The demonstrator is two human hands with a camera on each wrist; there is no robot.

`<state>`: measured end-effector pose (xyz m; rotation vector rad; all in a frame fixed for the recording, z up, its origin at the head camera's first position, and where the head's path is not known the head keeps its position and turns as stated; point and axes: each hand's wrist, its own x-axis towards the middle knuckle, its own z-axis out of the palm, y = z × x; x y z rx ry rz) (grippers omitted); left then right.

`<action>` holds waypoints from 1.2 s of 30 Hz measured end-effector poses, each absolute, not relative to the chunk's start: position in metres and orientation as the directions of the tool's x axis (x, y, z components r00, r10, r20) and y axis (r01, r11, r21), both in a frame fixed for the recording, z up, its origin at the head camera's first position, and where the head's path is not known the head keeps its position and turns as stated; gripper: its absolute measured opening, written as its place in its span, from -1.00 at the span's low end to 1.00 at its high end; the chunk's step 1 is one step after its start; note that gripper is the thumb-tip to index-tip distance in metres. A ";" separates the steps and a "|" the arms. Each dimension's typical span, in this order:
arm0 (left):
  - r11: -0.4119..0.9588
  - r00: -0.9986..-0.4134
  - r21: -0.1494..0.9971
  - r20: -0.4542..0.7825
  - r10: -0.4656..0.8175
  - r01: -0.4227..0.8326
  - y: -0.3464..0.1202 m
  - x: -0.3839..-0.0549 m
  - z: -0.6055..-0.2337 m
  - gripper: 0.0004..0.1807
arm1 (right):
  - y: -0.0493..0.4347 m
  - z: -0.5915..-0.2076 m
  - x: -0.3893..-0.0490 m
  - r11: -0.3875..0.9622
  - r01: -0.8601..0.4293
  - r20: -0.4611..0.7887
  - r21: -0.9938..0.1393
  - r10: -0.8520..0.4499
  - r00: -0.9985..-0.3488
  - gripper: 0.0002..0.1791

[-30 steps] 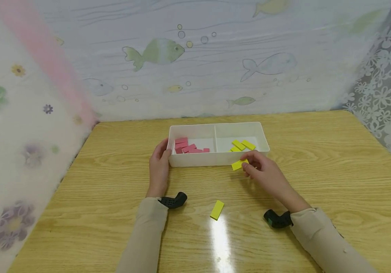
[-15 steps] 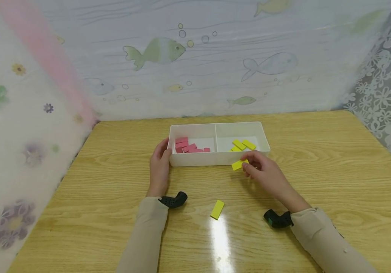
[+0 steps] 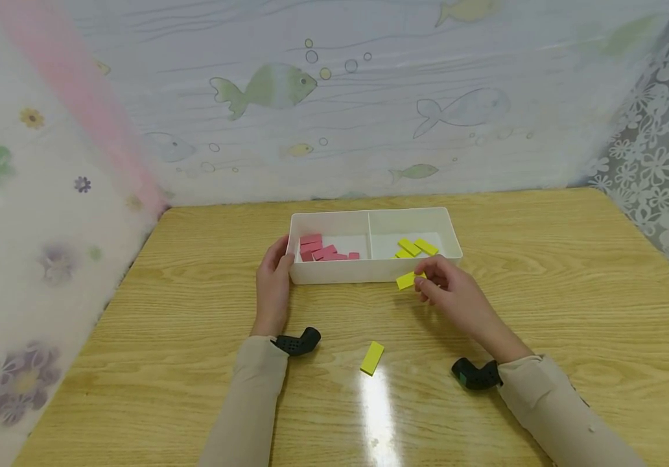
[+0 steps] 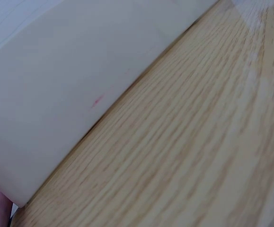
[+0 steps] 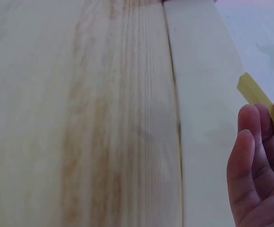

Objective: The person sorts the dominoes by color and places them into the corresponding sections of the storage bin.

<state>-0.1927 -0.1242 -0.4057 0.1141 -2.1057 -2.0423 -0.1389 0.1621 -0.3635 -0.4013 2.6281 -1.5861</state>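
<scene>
My left hand (image 3: 273, 285) holds the left end of a white two-compartment box (image 3: 331, 274), thumb at the front corner and fingers along the side. In the left wrist view the box wall (image 4: 80, 80) stands on the wood, with bits of fingers at its corner. My right hand (image 3: 457, 295) pinches a flat yellow block (image 3: 405, 281) just in front of the box's right compartment. The right wrist view has this block (image 5: 254, 91) between thumb and fingertips. Pink blocks (image 3: 311, 240) lie in the left compartment, several yellow blocks (image 3: 426, 246) in the right one.
Another yellow block (image 3: 372, 358) lies on the wooden table (image 3: 183, 324) between the forearms, by a bright reflection. Black wrist devices (image 3: 299, 342) sit at both cuffs. A fish-patterned curtain (image 3: 358, 149) hangs behind the table, with flowered cloth (image 3: 48, 272) on the left.
</scene>
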 end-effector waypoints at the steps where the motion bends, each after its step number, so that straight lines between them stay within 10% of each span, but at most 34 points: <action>1: 0.038 -0.976 0.995 0.095 -0.198 0.089 -0.125 -0.194 -0.408 -0.60 | 0.162 -0.363 -0.139 0.439 -0.196 0.094 -0.877 -0.244 -0.965 -0.82; 36: 0.060 -0.973 0.994 0.103 -0.208 0.093 -0.127 -0.200 -0.418 -0.62 | 0.167 -0.365 -0.143 0.420 -0.222 0.166 -0.880 -0.167 -0.972 -0.80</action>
